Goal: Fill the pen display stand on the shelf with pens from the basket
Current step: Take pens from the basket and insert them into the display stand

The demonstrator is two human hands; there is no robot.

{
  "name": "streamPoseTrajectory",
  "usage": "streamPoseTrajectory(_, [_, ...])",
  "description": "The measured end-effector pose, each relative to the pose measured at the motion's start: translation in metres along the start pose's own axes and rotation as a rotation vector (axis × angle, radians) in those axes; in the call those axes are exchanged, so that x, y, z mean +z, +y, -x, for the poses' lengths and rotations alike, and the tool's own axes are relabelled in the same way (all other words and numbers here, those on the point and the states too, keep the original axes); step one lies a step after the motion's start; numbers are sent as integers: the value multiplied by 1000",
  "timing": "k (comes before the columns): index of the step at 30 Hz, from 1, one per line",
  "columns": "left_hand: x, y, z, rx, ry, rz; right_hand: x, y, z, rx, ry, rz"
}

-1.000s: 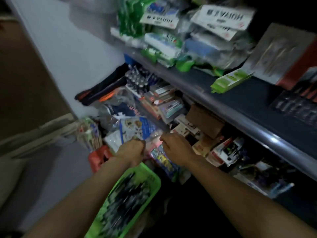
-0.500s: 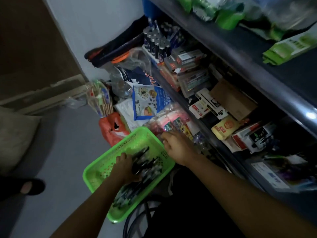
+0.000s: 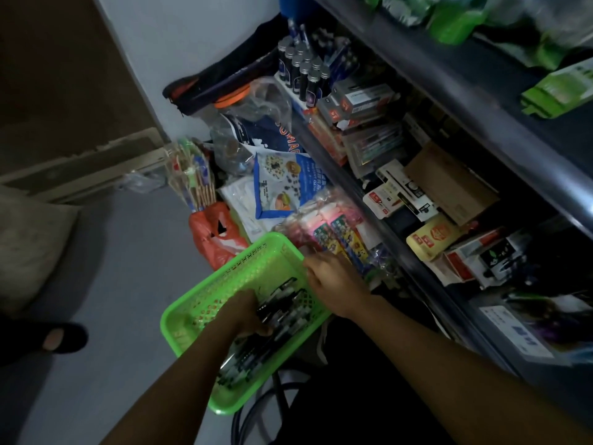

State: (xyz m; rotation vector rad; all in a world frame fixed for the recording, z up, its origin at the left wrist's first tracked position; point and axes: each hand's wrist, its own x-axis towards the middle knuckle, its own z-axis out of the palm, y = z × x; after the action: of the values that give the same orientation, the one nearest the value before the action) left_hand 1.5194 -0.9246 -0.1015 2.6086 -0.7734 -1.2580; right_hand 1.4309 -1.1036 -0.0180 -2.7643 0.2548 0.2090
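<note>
A bright green plastic basket sits low in front of me, holding several dark pens. My left hand is down inside the basket with its fingers curled round a bunch of those pens. My right hand holds the basket's far right rim, fingers over the edge. The pen display stand, with several dark silver-capped pens upright in it, stands at the far left end of the middle shelf.
Boxes and stationery packs crowd the shelf. Plastic bags, a blue printed pouch and an orange bag are piled on the floor beyond the basket. A foot in a dark sandal is at the left.
A second ago both hands were up among the packets by the shelf. They have since dropped to the basket: the left went in among the pens, the right onto the rim. My view tilted down.
</note>
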Motion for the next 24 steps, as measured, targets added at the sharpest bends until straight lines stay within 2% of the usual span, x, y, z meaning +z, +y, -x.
streamPoseTrajectory(12, [4,0,-5,57,-105,103,-2,5,6,-7,15,-6])
streamPoseTrajectory(20, [-9,-2,1,90,-83,124,-8,8,11,-8,-3,-8])
streamPoseTrajectory(24, [-20,1,7,78,-112,285,-16,8,12,-5,13,13])
